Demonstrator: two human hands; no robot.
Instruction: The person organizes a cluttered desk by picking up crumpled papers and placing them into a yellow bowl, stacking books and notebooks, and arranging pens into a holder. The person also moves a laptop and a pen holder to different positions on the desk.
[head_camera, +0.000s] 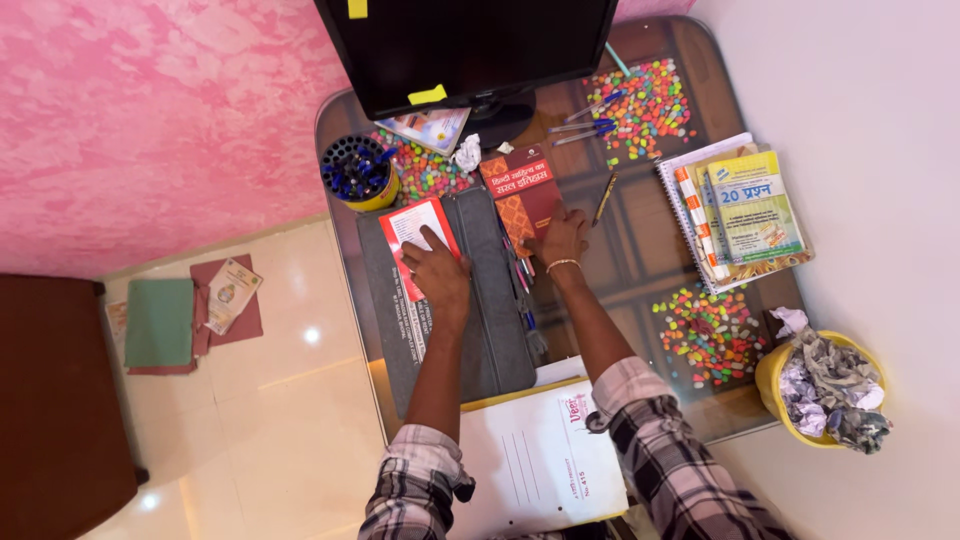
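My left hand (436, 268) lies flat on a red and white booklet (407, 228) that rests on an open grey folder case (492, 290). My right hand (561, 240), with a bangle at the wrist, presses on the lower edge of a dark red book (520, 185) beside the case. Several pens (524, 268) lie between the two hands along the case's right edge. Both sleeves are plaid.
A black monitor (470, 45) stands at the desk's back. A yellow pen cup (358, 172), scattered coloured beads (645, 105), a stack of notebooks (740, 210), a yellow bin of crumpled paper (825, 390) and a white file (540, 460) surround the hands. Folders (185, 315) lie on the floor.
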